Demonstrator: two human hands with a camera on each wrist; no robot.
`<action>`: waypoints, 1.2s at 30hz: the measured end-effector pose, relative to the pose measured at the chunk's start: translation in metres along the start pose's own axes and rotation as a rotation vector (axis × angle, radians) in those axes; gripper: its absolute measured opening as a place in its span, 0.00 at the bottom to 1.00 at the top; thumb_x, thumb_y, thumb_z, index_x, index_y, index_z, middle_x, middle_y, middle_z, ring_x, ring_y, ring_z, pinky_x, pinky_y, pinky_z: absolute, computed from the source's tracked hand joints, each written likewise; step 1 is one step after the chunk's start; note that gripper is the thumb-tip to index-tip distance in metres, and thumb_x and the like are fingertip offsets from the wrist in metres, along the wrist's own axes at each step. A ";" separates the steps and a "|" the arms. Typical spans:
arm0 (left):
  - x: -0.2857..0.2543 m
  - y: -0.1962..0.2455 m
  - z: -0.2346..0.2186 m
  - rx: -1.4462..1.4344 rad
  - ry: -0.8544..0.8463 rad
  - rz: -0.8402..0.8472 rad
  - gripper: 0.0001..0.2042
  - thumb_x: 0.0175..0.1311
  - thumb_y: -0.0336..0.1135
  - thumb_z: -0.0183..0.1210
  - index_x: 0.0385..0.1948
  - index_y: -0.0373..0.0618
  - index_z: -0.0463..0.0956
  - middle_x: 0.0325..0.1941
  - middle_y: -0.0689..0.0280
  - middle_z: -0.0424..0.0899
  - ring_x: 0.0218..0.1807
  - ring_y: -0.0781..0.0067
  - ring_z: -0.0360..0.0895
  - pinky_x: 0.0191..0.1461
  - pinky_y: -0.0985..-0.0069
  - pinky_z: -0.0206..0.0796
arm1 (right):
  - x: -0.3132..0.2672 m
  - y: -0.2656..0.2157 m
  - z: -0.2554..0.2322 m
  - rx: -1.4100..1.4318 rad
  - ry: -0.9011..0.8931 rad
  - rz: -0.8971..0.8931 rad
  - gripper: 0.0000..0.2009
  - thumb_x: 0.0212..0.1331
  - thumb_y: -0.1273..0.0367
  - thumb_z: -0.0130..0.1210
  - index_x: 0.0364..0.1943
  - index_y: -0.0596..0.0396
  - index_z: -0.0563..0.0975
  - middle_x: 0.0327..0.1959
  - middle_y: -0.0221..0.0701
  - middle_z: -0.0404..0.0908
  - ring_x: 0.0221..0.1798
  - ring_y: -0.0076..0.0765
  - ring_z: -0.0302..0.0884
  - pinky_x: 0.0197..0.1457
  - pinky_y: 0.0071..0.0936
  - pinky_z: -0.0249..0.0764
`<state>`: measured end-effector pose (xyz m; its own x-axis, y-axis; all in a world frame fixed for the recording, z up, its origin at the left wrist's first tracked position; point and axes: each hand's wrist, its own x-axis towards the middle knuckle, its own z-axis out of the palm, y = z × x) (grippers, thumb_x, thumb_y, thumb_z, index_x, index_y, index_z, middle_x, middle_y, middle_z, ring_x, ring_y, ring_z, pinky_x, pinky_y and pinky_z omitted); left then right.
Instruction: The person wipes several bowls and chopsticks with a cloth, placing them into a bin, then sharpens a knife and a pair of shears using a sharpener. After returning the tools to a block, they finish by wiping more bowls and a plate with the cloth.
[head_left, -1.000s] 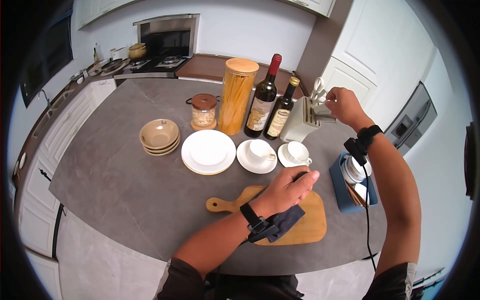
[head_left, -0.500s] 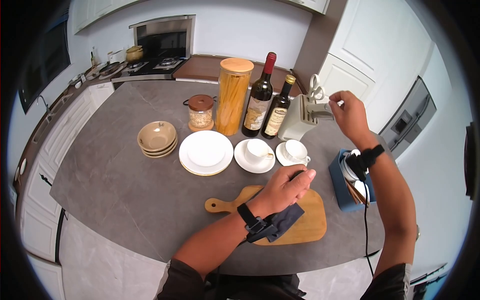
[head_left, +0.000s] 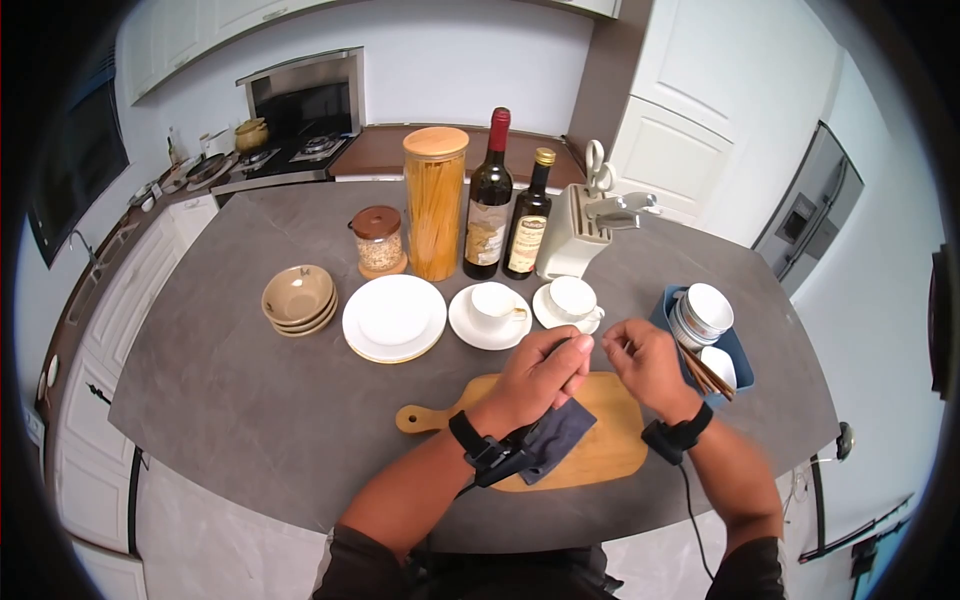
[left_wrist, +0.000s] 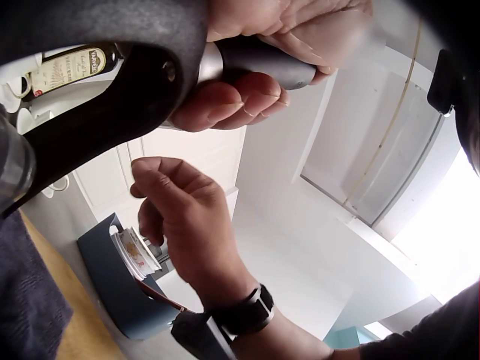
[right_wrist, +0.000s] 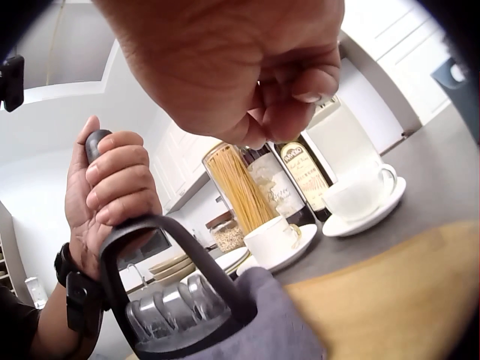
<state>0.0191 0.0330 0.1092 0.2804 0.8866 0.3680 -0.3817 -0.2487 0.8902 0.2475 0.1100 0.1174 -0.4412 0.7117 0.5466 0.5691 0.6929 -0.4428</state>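
My left hand [head_left: 535, 375] grips the black handle of a knife sharpener [right_wrist: 180, 315], which stands on a folded dark grey cloth [head_left: 562, 440]. The cloth lies on a wooden cutting board [head_left: 615, 430]. In the right wrist view the sharpener's slotted grey part shows under its black loop frame; in the head view my hand mostly hides it. Beside it, over the board's right side, my right hand [head_left: 650, 368] hangs with loosely curled fingers and holds nothing. A white knife block [head_left: 570, 235] stands at the back with scissors [head_left: 598, 165] and grey knife handles [head_left: 622, 212].
Behind the board are two white cups [head_left: 492, 305] on saucers, white plates [head_left: 394, 315] and brown bowls [head_left: 300, 295]. Farther back stand a jar of oats [head_left: 378, 240], a spaghetti jar [head_left: 435, 205] and two bottles [head_left: 488, 225]. A blue bin [head_left: 740, 370] with bowls and chopsticks sits right.
My right hand has left the knife handles at the block and come down toward the board, near my left hand. The left hand keeps its grip on the sharpener. The head view has shifted slightly.
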 end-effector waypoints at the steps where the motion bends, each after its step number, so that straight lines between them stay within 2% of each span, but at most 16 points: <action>1: 0.000 0.001 0.000 0.000 0.004 -0.009 0.20 0.87 0.48 0.48 0.34 0.43 0.75 0.24 0.71 0.76 0.22 0.85 0.68 0.28 0.83 0.62 | -0.008 0.000 0.005 0.012 -0.029 0.058 0.05 0.65 0.73 0.68 0.37 0.60 0.85 0.29 0.43 0.86 0.29 0.47 0.86 0.35 0.38 0.79; 3: 0.000 0.004 0.003 0.007 0.020 -0.013 0.20 0.87 0.47 0.48 0.33 0.43 0.75 0.23 0.70 0.76 0.23 0.84 0.69 0.28 0.82 0.62 | -0.026 0.010 0.019 0.053 -0.057 0.154 0.06 0.66 0.70 0.68 0.35 0.59 0.85 0.25 0.43 0.85 0.26 0.48 0.86 0.33 0.40 0.79; 4: 0.000 0.004 0.004 0.019 0.015 -0.007 0.20 0.87 0.47 0.48 0.33 0.43 0.75 0.23 0.70 0.76 0.23 0.84 0.69 0.28 0.82 0.62 | -0.034 0.015 0.026 0.058 -0.046 0.147 0.06 0.66 0.70 0.68 0.35 0.59 0.85 0.25 0.43 0.85 0.26 0.48 0.86 0.33 0.40 0.79; 6: -0.001 0.002 0.004 0.034 0.029 0.000 0.20 0.87 0.47 0.47 0.33 0.43 0.75 0.23 0.70 0.75 0.23 0.84 0.69 0.28 0.82 0.63 | -0.048 0.025 0.036 0.096 -0.145 0.323 0.07 0.66 0.69 0.68 0.36 0.59 0.85 0.26 0.43 0.86 0.26 0.47 0.86 0.34 0.40 0.79; 7: 0.000 0.002 0.003 0.048 0.021 0.014 0.21 0.87 0.47 0.46 0.34 0.43 0.75 0.23 0.70 0.75 0.22 0.83 0.68 0.28 0.81 0.63 | -0.053 0.029 0.038 0.081 -0.200 0.340 0.08 0.66 0.67 0.69 0.38 0.59 0.86 0.26 0.43 0.86 0.26 0.41 0.86 0.35 0.39 0.79; 10: -0.001 0.000 0.005 0.034 0.029 -0.006 0.21 0.88 0.48 0.46 0.34 0.43 0.75 0.23 0.69 0.75 0.22 0.82 0.68 0.28 0.81 0.63 | -0.062 0.045 0.043 0.136 -0.208 0.359 0.09 0.67 0.67 0.68 0.39 0.60 0.86 0.26 0.43 0.86 0.27 0.36 0.86 0.36 0.37 0.79; 14: 0.000 -0.002 0.003 0.031 0.018 0.007 0.21 0.88 0.49 0.46 0.35 0.43 0.75 0.22 0.68 0.75 0.22 0.81 0.68 0.28 0.80 0.62 | -0.031 0.018 0.003 0.188 -0.197 0.345 0.09 0.67 0.67 0.68 0.40 0.60 0.85 0.27 0.43 0.86 0.29 0.33 0.85 0.37 0.36 0.79; 16: 0.000 -0.004 0.001 0.036 0.009 0.020 0.21 0.88 0.49 0.46 0.35 0.43 0.75 0.23 0.68 0.75 0.22 0.81 0.68 0.28 0.81 0.62 | 0.001 0.002 -0.029 0.079 -0.165 0.231 0.07 0.68 0.71 0.68 0.39 0.61 0.84 0.29 0.34 0.86 0.33 0.25 0.80 0.39 0.30 0.78; 18: 0.000 -0.004 0.001 0.041 -0.005 0.031 0.21 0.88 0.50 0.46 0.35 0.43 0.75 0.23 0.68 0.75 0.22 0.82 0.68 0.28 0.81 0.63 | 0.033 -0.002 -0.053 0.019 -0.061 0.095 0.07 0.69 0.71 0.67 0.39 0.62 0.83 0.31 0.35 0.87 0.34 0.26 0.81 0.40 0.31 0.79; 23: -0.001 -0.002 0.002 0.017 0.003 0.012 0.22 0.87 0.51 0.47 0.35 0.44 0.75 0.24 0.69 0.76 0.23 0.82 0.69 0.28 0.81 0.63 | 0.116 -0.016 -0.090 -0.077 0.035 0.043 0.08 0.68 0.70 0.67 0.39 0.62 0.84 0.32 0.37 0.89 0.33 0.32 0.84 0.41 0.32 0.80; 25: -0.001 0.000 0.005 -0.005 0.016 0.021 0.20 0.87 0.49 0.49 0.34 0.44 0.75 0.23 0.71 0.75 0.22 0.84 0.68 0.28 0.82 0.61 | 0.147 -0.015 -0.093 -0.258 0.141 -0.022 0.07 0.64 0.67 0.67 0.36 0.57 0.86 0.30 0.44 0.89 0.36 0.52 0.89 0.42 0.44 0.82; 28: -0.001 0.001 0.005 -0.032 0.029 0.009 0.20 0.87 0.47 0.50 0.32 0.45 0.74 0.23 0.72 0.75 0.22 0.87 0.67 0.27 0.84 0.59 | 0.189 -0.010 -0.092 -0.346 0.164 -0.097 0.08 0.62 0.65 0.67 0.36 0.56 0.87 0.31 0.44 0.89 0.37 0.55 0.89 0.45 0.47 0.83; 34: -0.001 0.002 0.001 0.025 -0.012 0.020 0.20 0.88 0.48 0.47 0.34 0.44 0.76 0.24 0.71 0.76 0.23 0.85 0.69 0.29 0.82 0.63 | 0.246 -0.019 -0.070 -0.572 -0.033 0.054 0.15 0.63 0.57 0.69 0.40 0.55 0.89 0.41 0.46 0.91 0.49 0.56 0.89 0.53 0.48 0.83; 36: 0.000 0.001 0.001 0.012 -0.012 0.018 0.20 0.88 0.48 0.48 0.34 0.44 0.76 0.24 0.71 0.76 0.23 0.85 0.69 0.30 0.83 0.63 | 0.258 -0.020 -0.060 -0.638 -0.133 0.110 0.20 0.64 0.55 0.69 0.49 0.58 0.89 0.43 0.47 0.92 0.50 0.54 0.90 0.56 0.45 0.84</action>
<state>0.0196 0.0318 0.1103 0.2837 0.8772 0.3872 -0.3761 -0.2696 0.8865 0.1635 0.2724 0.3098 -0.4160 0.8110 0.4115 0.8971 0.4400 0.0397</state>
